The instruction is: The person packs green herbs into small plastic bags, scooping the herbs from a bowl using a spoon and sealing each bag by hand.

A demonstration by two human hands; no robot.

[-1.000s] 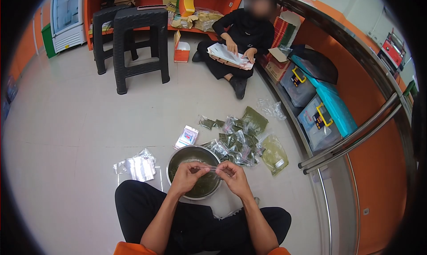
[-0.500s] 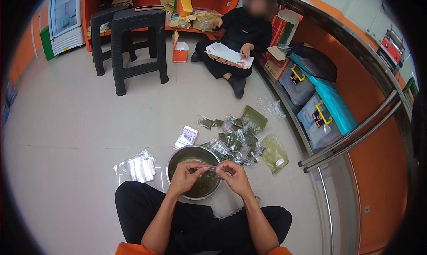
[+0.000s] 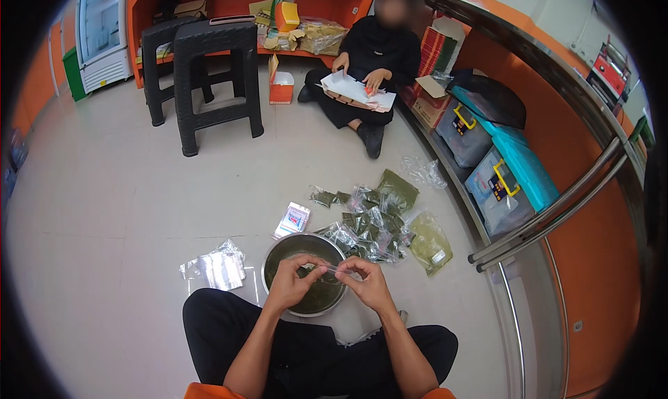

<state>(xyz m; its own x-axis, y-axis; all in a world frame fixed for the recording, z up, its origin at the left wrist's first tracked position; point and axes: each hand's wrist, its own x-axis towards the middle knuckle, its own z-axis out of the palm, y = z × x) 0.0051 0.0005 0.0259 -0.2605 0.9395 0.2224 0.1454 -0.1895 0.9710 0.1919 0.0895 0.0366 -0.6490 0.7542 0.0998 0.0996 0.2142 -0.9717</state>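
Above a round metal bowl (image 3: 265, 265) on the floor, my left hand (image 3: 298, 279) and my right hand (image 3: 367, 282) pinch a small clear plastic bag (image 3: 332, 269) between thumbs and fingers. The bag's top edge is stretched between the two hands. Dark green contents line the bowl, partly hidden by my hands. Just beyond the bowl lies a white printed packet (image 3: 292, 219). To the right is a heap of small filled green plastic bags (image 3: 369, 226). Left of the bowl, a stack of flat clear bags (image 3: 221, 267) rests on the tiles.
Beyond the heap are a larger green bag (image 3: 399, 190) and a flat yellowish-green bag (image 3: 430, 242). A person (image 3: 379, 58) sits opposite with papers (image 3: 358, 91). Black stools (image 3: 216, 44) stand back left. Storage boxes (image 3: 495, 189) and a metal rail (image 3: 546, 204) line the right side.
My hands have come slightly closer together, still holding the plastic bag. The seated person's hand has moved from the shelf side down onto the papers. The view has shifted slightly.
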